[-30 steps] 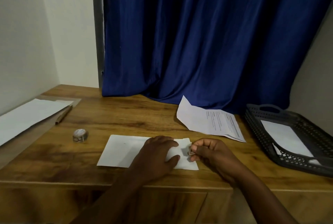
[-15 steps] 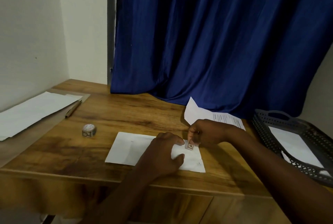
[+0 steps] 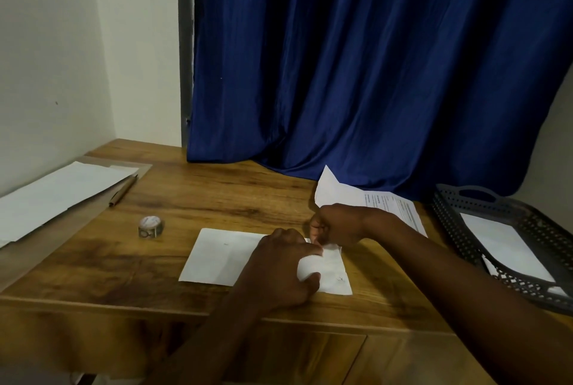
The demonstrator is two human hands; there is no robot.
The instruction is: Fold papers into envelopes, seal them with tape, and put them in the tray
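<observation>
Right hand (image 3: 336,225), a second ago at envelope's (image 3: 223,256) right end, now pinches tape piece at its far edge; left hand (image 3: 283,273) presses fold near desk (image 3: 217,195) front edge. Sealing underway.

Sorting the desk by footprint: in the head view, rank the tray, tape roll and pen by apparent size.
1. tray, though cut off by the frame edge
2. pen
3. tape roll, rather nearer the camera, yet shorter than the pen
</observation>
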